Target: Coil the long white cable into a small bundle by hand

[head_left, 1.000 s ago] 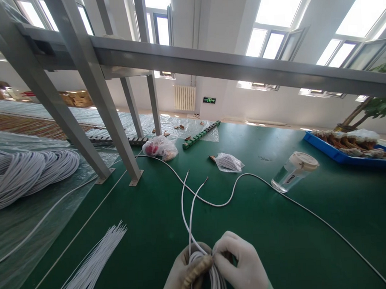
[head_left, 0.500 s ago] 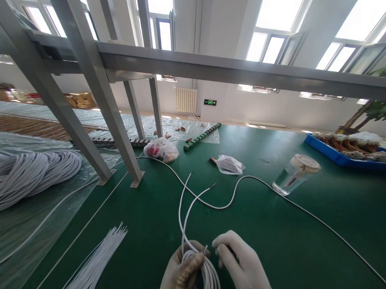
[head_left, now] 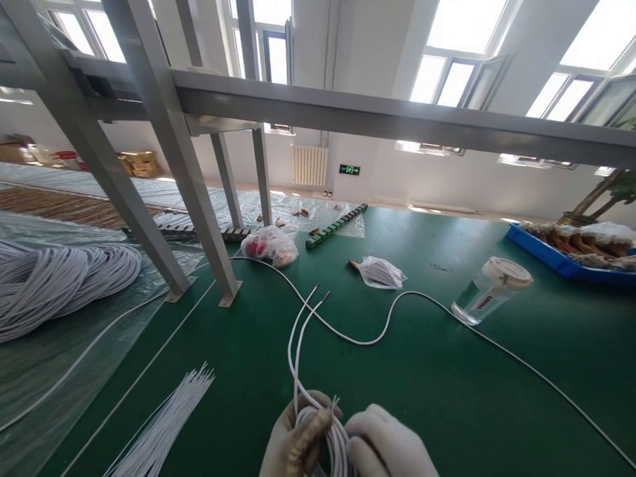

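Observation:
A coil of white cable (head_left: pixel 335 452) stands upright at the bottom middle, and my left hand (head_left: pixel 298 443) in a worn, stained glove is closed around its left side, thumb across the front. Two loose cable ends (head_left: pixel 301 338) rise from the coil, crossing low down. By the left thumb, a thin white tie (head_left: pixel 334 404) pokes up at the coil's top. My right hand (head_left: pixel 387 446), in a white glove, has its fingers curled against the coil's right edge; their tips are partly hidden. Left of both hands lies a bundle of thin white ties (head_left: pixel 160 432).
A long white cable (head_left: pixel 362 343) snakes over the green table (head_left: pixel 494 413). A clear lidded jar (head_left: pixel 489 291) stands right, before a blue tray (head_left: pixel 556 260). Metal posts (head_left: pixel 199 166) and a crossbar (head_left: pixel 344 107) rise ahead. A large cable pile (head_left: pixel 61 285) lies left.
My right hand has moved left and down from beside the tie to the coil's right edge. The loose cable ends have swung left, and the view has shifted slightly.

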Motion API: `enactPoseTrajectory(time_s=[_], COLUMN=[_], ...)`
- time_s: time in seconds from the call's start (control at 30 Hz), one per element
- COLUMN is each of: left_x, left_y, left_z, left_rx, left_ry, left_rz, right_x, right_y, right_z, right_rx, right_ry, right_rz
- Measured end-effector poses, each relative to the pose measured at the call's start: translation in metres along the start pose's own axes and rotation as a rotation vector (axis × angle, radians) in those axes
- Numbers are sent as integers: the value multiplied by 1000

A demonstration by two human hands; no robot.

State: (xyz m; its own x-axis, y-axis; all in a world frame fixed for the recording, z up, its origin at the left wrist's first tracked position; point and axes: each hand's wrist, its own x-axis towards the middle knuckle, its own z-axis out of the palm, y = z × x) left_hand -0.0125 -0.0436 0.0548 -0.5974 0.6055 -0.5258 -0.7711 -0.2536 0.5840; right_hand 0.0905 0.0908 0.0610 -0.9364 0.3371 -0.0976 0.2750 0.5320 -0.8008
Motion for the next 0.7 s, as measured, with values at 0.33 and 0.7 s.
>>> enactPoseTrajectory(time_s=[0.33, 0.7], left_x=[6, 28], left_y=[-17, -29], left_z=[-4, -19], left_rx=[-70, -119], left_ry=[-161, -265], left_rz=[14, -96], right_x=[30, 28], right_y=[-16, -10], right_z=[-31, -29], right_rx=[205, 360], right_ry=[-101, -115], right_rz=[-77, 6])
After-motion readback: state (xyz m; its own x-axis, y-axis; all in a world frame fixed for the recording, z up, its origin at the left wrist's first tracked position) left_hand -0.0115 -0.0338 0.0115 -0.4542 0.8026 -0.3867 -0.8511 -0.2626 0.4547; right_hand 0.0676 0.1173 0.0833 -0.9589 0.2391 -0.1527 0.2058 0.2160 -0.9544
